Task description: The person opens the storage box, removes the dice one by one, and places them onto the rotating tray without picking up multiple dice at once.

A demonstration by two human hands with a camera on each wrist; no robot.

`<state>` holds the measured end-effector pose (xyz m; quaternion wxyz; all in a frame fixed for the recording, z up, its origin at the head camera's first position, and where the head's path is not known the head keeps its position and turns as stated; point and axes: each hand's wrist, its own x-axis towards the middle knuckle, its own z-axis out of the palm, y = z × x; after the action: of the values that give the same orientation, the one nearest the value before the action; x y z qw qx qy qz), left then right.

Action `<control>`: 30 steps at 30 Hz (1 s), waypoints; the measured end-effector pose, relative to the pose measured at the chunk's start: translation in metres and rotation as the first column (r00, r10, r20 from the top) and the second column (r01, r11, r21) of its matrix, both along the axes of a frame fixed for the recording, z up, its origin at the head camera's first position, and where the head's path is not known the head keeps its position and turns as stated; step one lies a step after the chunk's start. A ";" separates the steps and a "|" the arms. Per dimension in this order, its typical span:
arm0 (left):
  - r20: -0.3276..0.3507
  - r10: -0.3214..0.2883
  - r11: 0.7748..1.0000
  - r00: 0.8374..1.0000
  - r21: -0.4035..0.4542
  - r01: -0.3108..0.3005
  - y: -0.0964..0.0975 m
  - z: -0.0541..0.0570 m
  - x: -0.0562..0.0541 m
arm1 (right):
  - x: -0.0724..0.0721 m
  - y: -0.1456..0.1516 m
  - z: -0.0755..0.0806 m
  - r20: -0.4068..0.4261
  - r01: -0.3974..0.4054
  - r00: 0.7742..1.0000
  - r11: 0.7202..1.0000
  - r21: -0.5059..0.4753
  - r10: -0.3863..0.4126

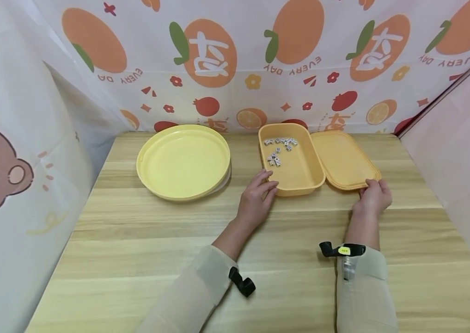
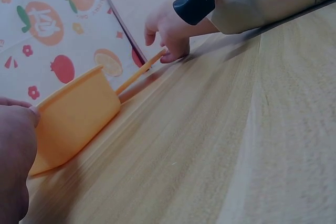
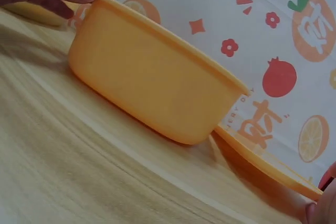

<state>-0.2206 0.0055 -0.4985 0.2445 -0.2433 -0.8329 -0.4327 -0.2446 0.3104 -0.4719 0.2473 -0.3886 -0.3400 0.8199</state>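
An orange rectangular box [image 1: 301, 173], lidless, stands on the table with several small white dice [image 1: 277, 162] toward its left and far sides. My left hand [image 1: 256, 196] grips the box's near left corner, thumb at the rim, as the right wrist view also shows. Beside the box on the right is a flat orange lid [image 1: 340, 157]. My right hand [image 1: 374, 196] pinches that lid by its near right corner. In the left wrist view the lid's [image 2: 139, 74] inner edge meets the box wall [image 2: 79, 121]; whether it lies flat on the table I cannot tell.
A round yellow tray [image 1: 182, 162] sits on the left of the wooden table [image 1: 155, 259], with a pale edge showing beneath it. Behind the table hangs a fruit-printed curtain [image 1: 239, 101]. White cloth [image 1: 22, 115] hangs along the left side.
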 end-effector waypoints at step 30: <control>0.007 0.001 1.000 1.000 0.006 -0.001 0.001 -0.002 -0.004 | -0.007 -0.076 0.020 -0.126 -0.174 0.921 0.678 0.714 0.369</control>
<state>-0.2245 0.0063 -0.5005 0.2426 -0.2408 -0.8326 -0.4358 -0.2520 0.2346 -0.4521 0.2905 -0.1018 -0.6394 0.7046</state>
